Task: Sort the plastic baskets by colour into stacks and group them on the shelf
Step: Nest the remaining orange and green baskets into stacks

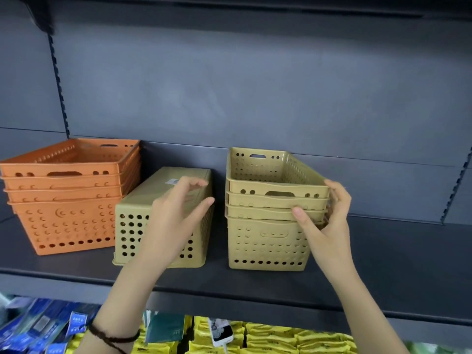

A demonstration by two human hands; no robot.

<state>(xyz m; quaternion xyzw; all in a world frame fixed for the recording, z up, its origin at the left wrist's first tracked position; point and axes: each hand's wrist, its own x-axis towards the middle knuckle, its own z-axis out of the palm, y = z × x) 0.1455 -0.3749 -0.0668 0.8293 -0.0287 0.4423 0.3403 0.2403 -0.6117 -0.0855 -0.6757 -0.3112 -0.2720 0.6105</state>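
On the dark shelf (383, 251) stands a stack of orange baskets (69, 208) at the left. An upside-down tan basket (155, 198) lies in the middle, a label on its bottom. A stack of upright tan baskets (270, 226) stands to its right. My left hand (176, 221) hovers in front of the upside-down basket with fingers spread, holding nothing. My right hand (329, 221) is at the tan stack's front right corner, thumb on the front rims and fingers around the side.
The grey back panel (255, 85) rises behind the shelf, with slotted uprights at left and right. Below the shelf edge lie blue packets (43, 328) and yellow packets (268, 338). Bare shelf extends to the right of the tan stack.
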